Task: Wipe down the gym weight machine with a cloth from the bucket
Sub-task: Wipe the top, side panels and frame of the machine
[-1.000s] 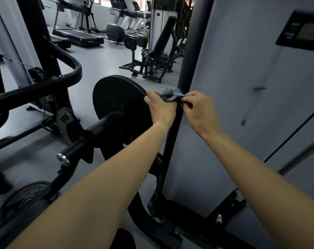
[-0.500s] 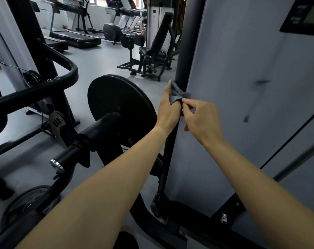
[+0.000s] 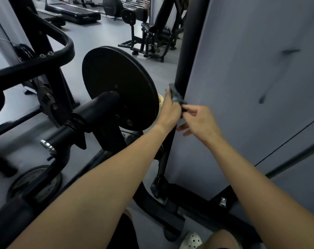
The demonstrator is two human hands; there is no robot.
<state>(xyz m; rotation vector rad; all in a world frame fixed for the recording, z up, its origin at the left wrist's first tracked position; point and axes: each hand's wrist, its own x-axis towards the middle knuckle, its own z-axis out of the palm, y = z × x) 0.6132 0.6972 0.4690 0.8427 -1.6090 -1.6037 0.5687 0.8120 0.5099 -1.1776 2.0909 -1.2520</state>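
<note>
Left grip [image 3: 170, 110] presses the cloth [image 3: 175, 95] flat against the machine's black post [image 3: 188, 51]; right grip [image 3: 201, 121] pinches its lower corner. Risk: a loose pinch may let the cloth bunch or drop.

Narrow gap between the round black disc [image 3: 116, 83] and the black upright post [image 3: 186, 51], filled by the left hand [image 3: 169, 109], which presses the cloth [image 3: 176, 95] to the post. To the right, the grey panel [image 3: 251, 87] meets the post as a closed wall; the right hand [image 3: 201, 121] pinches the cloth's lower end in front of it. To the left, 2 obstacles: the padded arm [image 3: 91, 112] and the curved black bar [image 3: 59, 56]. Below, the base frame [image 3: 170, 203] crosses at the post's foot. Open floor [image 3: 91, 33] lies beyond the disc.
</note>
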